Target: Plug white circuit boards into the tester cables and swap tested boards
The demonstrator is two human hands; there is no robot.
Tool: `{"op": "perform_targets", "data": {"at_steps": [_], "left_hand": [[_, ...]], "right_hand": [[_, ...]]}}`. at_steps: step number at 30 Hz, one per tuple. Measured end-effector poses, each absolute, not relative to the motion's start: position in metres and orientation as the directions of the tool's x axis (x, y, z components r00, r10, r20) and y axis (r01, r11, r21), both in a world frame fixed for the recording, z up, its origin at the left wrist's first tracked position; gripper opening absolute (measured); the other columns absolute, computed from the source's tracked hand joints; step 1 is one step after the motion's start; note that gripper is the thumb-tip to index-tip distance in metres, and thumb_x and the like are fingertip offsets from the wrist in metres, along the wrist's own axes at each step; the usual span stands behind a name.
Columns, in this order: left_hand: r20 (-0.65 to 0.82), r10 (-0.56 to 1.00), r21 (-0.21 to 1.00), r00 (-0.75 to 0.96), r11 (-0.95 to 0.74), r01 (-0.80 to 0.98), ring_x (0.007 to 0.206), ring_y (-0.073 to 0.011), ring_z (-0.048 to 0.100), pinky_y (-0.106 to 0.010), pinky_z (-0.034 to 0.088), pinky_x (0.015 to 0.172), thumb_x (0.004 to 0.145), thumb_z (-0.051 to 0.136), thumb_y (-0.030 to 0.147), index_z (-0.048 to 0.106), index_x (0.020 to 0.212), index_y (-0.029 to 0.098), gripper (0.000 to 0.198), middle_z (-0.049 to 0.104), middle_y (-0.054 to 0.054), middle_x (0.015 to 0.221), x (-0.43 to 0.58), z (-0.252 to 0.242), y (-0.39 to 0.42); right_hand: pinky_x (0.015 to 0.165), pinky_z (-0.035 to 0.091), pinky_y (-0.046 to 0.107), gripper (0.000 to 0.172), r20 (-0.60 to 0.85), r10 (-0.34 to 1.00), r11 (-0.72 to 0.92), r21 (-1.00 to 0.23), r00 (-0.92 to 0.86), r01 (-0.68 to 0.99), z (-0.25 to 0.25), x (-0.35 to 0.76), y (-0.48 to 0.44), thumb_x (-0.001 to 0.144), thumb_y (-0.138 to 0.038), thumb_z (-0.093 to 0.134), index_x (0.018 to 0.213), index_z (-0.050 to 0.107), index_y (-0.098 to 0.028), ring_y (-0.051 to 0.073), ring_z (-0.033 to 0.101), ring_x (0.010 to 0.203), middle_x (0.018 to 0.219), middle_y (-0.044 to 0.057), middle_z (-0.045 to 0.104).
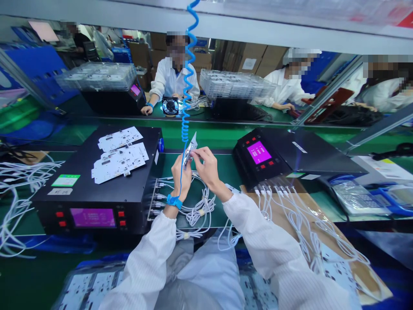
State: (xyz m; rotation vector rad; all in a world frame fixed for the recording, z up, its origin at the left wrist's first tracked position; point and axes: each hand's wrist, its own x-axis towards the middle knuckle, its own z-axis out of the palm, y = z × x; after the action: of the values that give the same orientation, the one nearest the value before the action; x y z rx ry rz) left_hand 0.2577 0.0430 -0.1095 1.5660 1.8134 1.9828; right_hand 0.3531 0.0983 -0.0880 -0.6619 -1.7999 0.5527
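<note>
- small white board (191, 148): centre of the frame, held tilted on edge above the green bench (213, 135), between both hands.
- left hand (180, 172): fingers curled closed on the board's lower left edge. A blue wrist strap (174, 201) sits on the wrist, and its coiled blue cord (189, 64) rises to the top of the frame.
- right hand (206, 165): thumb and fingertips pinched on the board's right side.
- white cables (200, 206): bundled just below the hands, running to the side of the black box.
- black box (142, 181): lower left, with a purple screen (93, 217) on its front and flat white panels (119, 157) lying on its lid.
- second black box (309, 159): right of centre, with a lit purple display (258, 152).
- co-worker in a white coat (171, 79): upper centre, seated across the bench.
</note>
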Motion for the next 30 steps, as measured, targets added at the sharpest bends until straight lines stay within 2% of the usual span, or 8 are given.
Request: {"op": "perform_targets", "data": {"at_steps": [4,9,16,22,26,30], "left_hand": [[0.606,0.631,0.768,-0.483,-0.309,0.561,0.104,-0.0251,0.073,-0.035,0.057,0.093,0.098,0.056,0.021,0.070,0.121,0.017,0.027,0.076,-0.012,0.115,0.258,-0.111,0.045],[0.583,0.645,0.788,-0.495,-0.299,0.539,0.107,-0.0250,0.073,-0.035,0.057,0.095,0.098,0.057,0.021,0.070,0.121,0.019,0.027,0.077,-0.011,0.116,0.256,-0.109,0.047],[0.561,0.682,0.803,-0.469,-0.309,0.510,0.112,-0.0264,0.071,-0.039,0.055,0.101,0.098,0.056,0.020,0.070,0.121,0.017,0.027,0.075,-0.014,0.119,0.260,-0.109,0.045],[0.474,0.696,0.874,-0.539,-0.294,0.388,0.113,-0.0257,0.070,-0.039,0.055,0.101,0.098,0.061,0.027,0.064,0.129,0.017,0.032,0.073,-0.014,0.122,0.269,-0.107,0.043],[0.389,0.706,0.921,-0.592,-0.269,0.284,0.107,-0.0248,0.072,-0.038,0.056,0.096,0.102,0.055,0.035,0.066,0.120,0.017,0.028,0.074,-0.014,0.117,0.263,-0.108,0.042],[0.300,0.658,0.954,-0.690,-0.210,0.215,0.103,-0.0260,0.070,-0.039,0.055,0.094,0.104,0.048,0.042,0.067,0.109,0.015,0.033,0.074,-0.014,0.109,0.249,-0.109,0.041]], "right_hand": [[0.087,0.059,0.039,0.020,0.658,0.697,0.715,-0.667,-0.286,0.208,-0.088,0.353,0.102,0.101,-0.031,0.057,0.100,0.075,-0.023,0.021,0.067,0.093,0.100,0.008,0.069],[0.088,0.060,0.037,0.017,0.627,0.720,0.685,-0.711,-0.298,0.158,-0.090,0.355,0.102,0.100,-0.035,0.060,0.104,0.070,-0.021,0.021,0.069,0.094,0.101,0.007,0.071],[0.086,0.056,0.036,0.018,0.697,0.666,0.746,-0.634,-0.267,0.207,-0.094,0.355,0.100,0.103,-0.031,0.053,0.099,0.067,-0.020,0.021,0.067,0.090,0.097,0.008,0.069],[0.086,0.058,0.037,0.017,0.655,0.698,0.714,-0.667,-0.287,0.213,-0.090,0.350,0.109,0.099,-0.032,0.057,0.097,0.069,-0.021,0.021,0.069,0.090,0.097,0.007,0.072],[0.086,0.059,0.038,0.018,0.627,0.710,0.698,-0.686,-0.321,0.206,-0.086,0.350,0.117,0.097,-0.034,0.058,0.098,0.070,-0.020,0.021,0.070,0.090,0.098,0.008,0.073],[0.086,0.060,0.038,0.019,0.585,0.731,0.673,-0.701,-0.351,0.234,-0.087,0.353,0.130,0.096,-0.032,0.058,0.097,0.071,-0.019,0.020,0.071,0.088,0.098,0.008,0.074]]}}
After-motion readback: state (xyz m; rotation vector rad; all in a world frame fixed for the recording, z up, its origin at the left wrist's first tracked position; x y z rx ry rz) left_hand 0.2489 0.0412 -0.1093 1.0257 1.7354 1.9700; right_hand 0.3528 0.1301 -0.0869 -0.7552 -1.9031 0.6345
